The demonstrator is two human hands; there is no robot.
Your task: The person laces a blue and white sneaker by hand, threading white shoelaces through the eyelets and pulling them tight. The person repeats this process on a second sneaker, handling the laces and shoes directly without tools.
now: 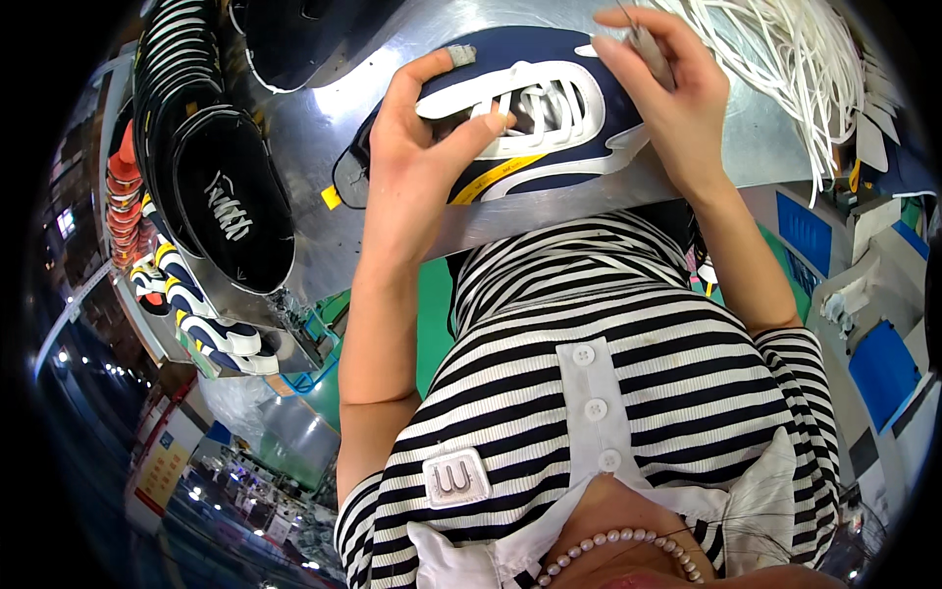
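A navy shoe upper (530, 43) with white and yellow trim lies on its side on the metal table (329, 250). White lace (543, 106) crosses its throat. My left hand (417, 147) grips the upper around the collar end, with the thumb pressed at the lacing and a grey-taped index finger along the far side. Over the toe end, my right hand (692, 113) is closed around a small tool with a greyish handle (650, 57). The tool's thin metal end points away from me; its tip is hard to make out.
A heap of loose white laces (775, 69) lies at the far right of the table. Nested black shoe uppers (234, 201) stand in a row on the left, with navy, white and yellow uppers (221, 339) below them. Another black piece (304, 44) sits at the far edge.
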